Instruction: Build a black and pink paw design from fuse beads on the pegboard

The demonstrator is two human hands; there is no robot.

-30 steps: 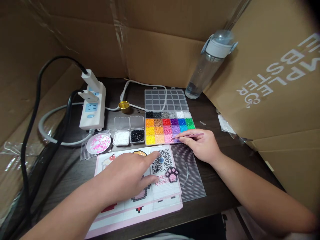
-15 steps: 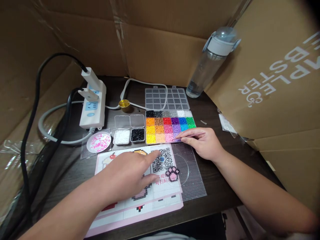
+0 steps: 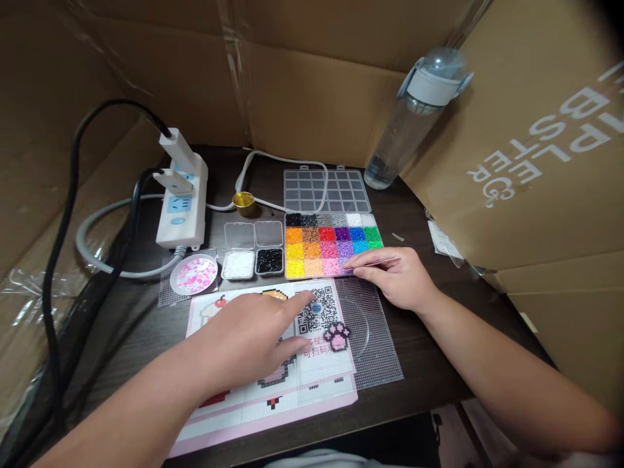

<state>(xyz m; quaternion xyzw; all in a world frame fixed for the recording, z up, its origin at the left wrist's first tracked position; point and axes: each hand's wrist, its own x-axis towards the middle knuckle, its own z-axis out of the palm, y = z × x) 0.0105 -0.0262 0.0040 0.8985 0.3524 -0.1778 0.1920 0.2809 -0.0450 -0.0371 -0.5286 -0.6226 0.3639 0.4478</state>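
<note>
My left hand point(image 3: 253, 341) hovers over or rests on the printed pattern sheets point(image 3: 324, 370), its thumb and forefinger apart and nothing between them. A paw made of pink and black beads point(image 3: 337, 337) lies at the right side of the sheets. My right hand point(image 3: 397, 279) pinches slim pinkish tweezers point(image 3: 375, 263), their tips over the lower right of the sorted bead box point(image 3: 294, 268), near the pink and lilac beads. Whether a bead is between the tips is too small to tell. A clear pegboard point(image 3: 383, 338) lies partly under the sheets, below my right hand.
Left of the bead box stand small cases of white beads point(image 3: 238, 265) and black beads point(image 3: 269, 261). A white dish point(image 3: 178, 289) holds pink and white beads. Further back are a power strip point(image 3: 180, 214), a golden cup point(image 3: 244, 203) and a water bottle point(image 3: 407, 123). Cardboard walls point(image 3: 312, 97) enclose the table.
The view has shifted very slightly. Both hands stay in nearly the same places, the right one still pinching the tweezers over the bead box.
</note>
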